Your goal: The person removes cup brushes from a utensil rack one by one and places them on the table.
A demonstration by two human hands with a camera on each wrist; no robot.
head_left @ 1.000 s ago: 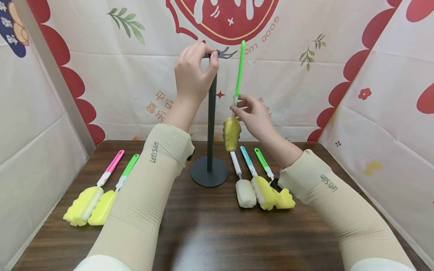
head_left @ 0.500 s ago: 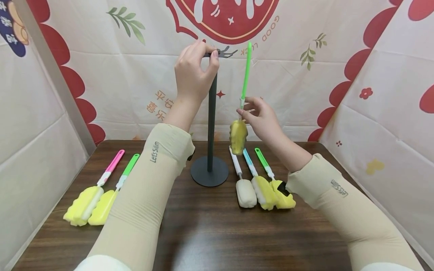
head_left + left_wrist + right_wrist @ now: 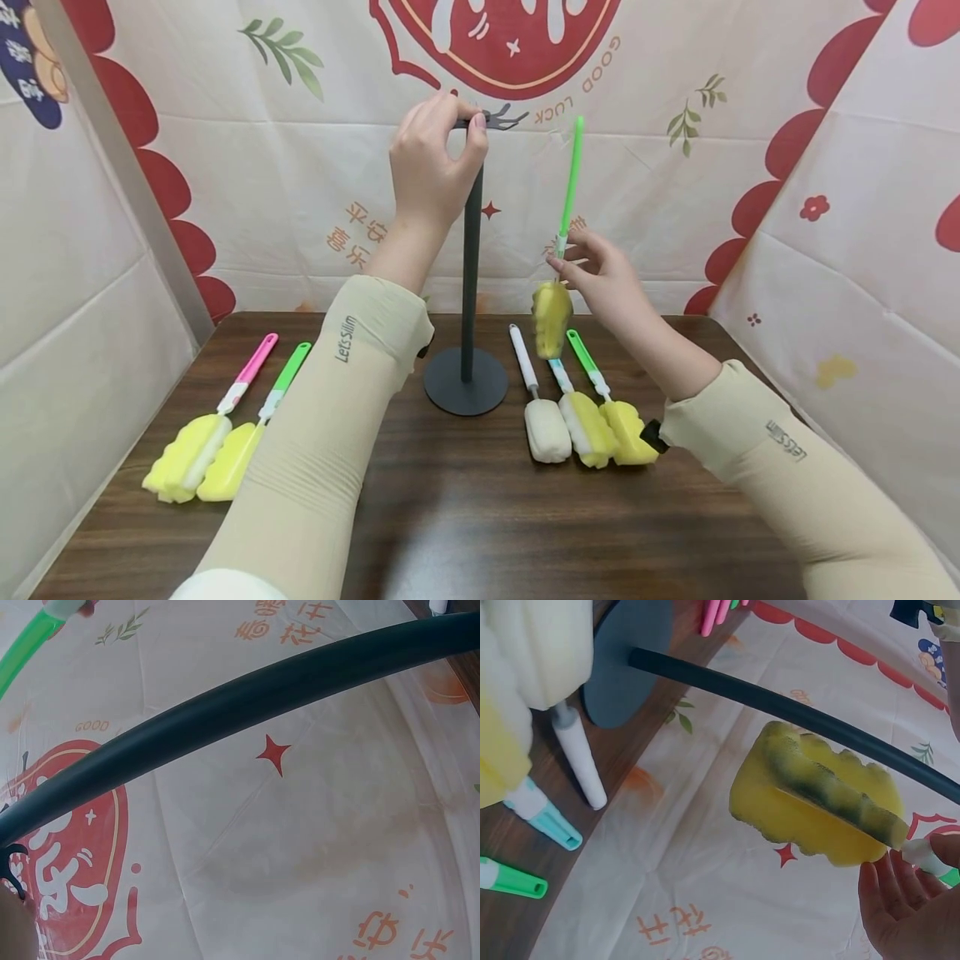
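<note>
My left hand [image 3: 433, 158] pinches a hook at the top of a dark metal stand [image 3: 471, 275] with a round base. To the right of the pole, my right hand [image 3: 603, 271] holds a sponge bottle brush [image 3: 551, 318] in the air between thumb and fingers, near where its sponge head meets the handle. Its green handle [image 3: 572, 179] points up and the yellow sponge hangs down, apart from the stand. Up close in the right wrist view, the yellow sponge head [image 3: 817, 799] has a dark greyish strip. Some hooks [image 3: 506, 121] stick out to the right of my left hand.
Right of the base lie a white brush [image 3: 547, 431], a blue-handled brush [image 3: 592, 429] and a green-handled brush [image 3: 630, 433]. On the left are a pink-handled brush [image 3: 187, 458] and another green-handled one [image 3: 228, 462], partly behind my left sleeve. A printed cloth [image 3: 637, 167] backs the wooden table [image 3: 480, 525].
My right hand has moved right and down with the bottle brush, away from the hooks. My left hand stays on the stand's top.
</note>
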